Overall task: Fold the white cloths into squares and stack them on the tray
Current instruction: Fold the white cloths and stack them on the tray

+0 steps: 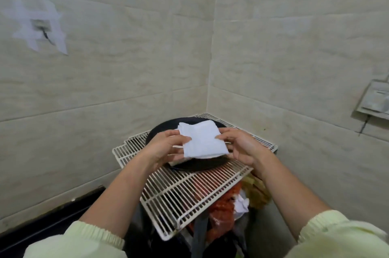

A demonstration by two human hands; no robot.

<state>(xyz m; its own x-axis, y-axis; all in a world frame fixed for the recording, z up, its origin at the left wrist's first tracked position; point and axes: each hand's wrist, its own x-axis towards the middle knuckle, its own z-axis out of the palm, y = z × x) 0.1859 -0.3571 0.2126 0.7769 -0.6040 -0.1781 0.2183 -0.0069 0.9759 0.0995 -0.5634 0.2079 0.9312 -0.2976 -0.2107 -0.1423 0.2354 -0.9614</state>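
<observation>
Folded cloth (203, 141), centre frame, held over the dark tray (202, 164) on the wire rack (189, 190): left hand (166, 146) pinches its left edge, right hand (242, 144) its right edge.

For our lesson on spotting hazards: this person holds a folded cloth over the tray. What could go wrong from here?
1. The left hand and right hand pinch the white cloth only at its edges; its folds may open on release.
2. The wire rack under the tray seems to rest on loose clutter, so pressing down might tip it.
</observation>
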